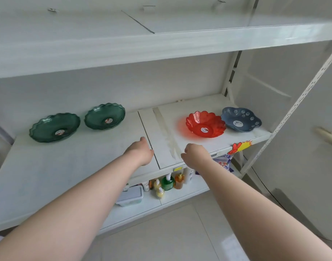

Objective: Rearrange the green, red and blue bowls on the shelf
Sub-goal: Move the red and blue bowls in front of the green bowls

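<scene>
Both forearms extended over shelf (76, 166) front edge. Left hand (140, 152) and right hand (194, 155) held empty, fingers curled together, short of red bowl (205, 124).

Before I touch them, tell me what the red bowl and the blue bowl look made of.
Red bowl: likely translucent glossy plastic; light passes through it and casts a red glow on the shelf.
Blue bowl: opaque, smoother finish with printed white flowers; could be melamine or glazed ceramic, the picture does not settle which.
</scene>
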